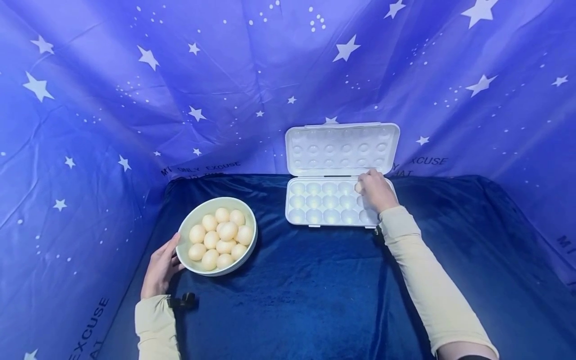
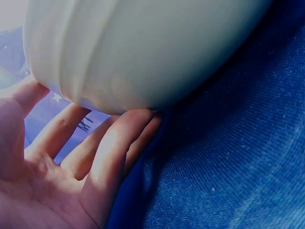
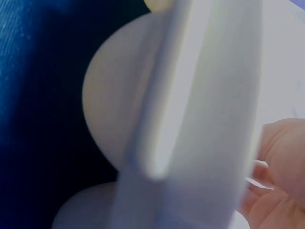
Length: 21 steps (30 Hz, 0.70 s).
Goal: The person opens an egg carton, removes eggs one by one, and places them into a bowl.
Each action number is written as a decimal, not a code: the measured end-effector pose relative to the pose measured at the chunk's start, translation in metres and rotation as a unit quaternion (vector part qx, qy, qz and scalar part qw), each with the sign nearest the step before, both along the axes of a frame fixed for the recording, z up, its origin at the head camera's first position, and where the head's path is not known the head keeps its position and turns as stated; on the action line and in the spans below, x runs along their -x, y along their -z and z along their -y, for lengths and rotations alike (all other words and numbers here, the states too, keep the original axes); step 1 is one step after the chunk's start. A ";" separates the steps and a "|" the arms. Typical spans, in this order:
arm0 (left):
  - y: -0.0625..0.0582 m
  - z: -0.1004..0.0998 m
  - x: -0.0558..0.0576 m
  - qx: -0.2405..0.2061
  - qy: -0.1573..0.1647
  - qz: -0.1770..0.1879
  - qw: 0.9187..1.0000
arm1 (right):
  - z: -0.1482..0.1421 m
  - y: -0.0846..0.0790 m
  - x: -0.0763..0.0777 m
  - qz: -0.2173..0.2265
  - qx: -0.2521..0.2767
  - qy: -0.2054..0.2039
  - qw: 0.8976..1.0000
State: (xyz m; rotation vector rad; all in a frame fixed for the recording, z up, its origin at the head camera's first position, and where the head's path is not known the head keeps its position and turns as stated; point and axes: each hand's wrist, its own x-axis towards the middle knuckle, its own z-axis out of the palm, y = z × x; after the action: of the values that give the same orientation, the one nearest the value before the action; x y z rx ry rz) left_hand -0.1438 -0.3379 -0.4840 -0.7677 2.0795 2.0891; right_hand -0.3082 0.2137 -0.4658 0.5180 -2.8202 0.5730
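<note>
My left hand (image 1: 160, 267) holds a pale green bowl (image 1: 249, 254) of several cream-coloured eggs (image 1: 218, 240) by its left side. In the left wrist view its fingertips touch the bowl's outer wall (image 2: 157, 47). At the right end of a white egg carton (image 1: 324, 224), my right hand (image 1: 378, 191) pinches one egg (image 1: 358, 187) over the back row. The rows of cups to the left of this hand hold no eggs; the hand hides part of the right end. Close up, the right wrist view has the carton's edge (image 3: 205, 119) and the right hand's fingers (image 3: 283, 157).
The carton's lid (image 1: 342, 131) stands open against the blue star-printed backdrop (image 1: 256, 75). Dark blue cloth (image 1: 292, 300) covers the table. A small black device (image 1: 186, 301) is strapped at the left wrist.
</note>
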 end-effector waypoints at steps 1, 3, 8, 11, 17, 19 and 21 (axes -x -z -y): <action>0.000 0.000 0.000 0.000 0.001 0.000 1.000 | -0.001 0.001 0.000 0.000 0.001 0.001 1.000; 0.000 0.001 0.001 -0.001 0.002 0.002 1.000 | -0.001 0.001 0.000 -0.001 0.005 0.004 1.000; 0.000 0.001 0.002 -0.010 0.000 0.006 1.000 | -0.003 0.003 0.000 -0.002 0.022 0.016 1.000; 0.000 -0.001 0.002 -0.008 0.001 0.004 1.000 | -0.004 0.004 0.000 0.002 0.036 0.037 0.999; -0.003 -0.003 0.002 -0.005 0.005 0.004 1.000 | -0.005 0.004 -0.003 -0.041 0.057 0.041 0.997; -0.002 -0.002 0.002 -0.009 0.002 0.004 1.000 | -0.004 0.002 -0.004 -0.052 0.066 0.034 0.996; -0.002 -0.002 0.002 -0.011 0.002 0.003 1.000 | -0.002 -0.001 -0.006 -0.053 0.073 0.030 0.995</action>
State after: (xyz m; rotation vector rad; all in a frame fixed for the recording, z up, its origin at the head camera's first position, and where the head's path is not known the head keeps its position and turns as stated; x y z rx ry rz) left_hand -0.1457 -0.3360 -0.4823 -0.7669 2.0490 2.1013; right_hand -0.3026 0.2157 -0.4644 0.4222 -2.6581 0.7121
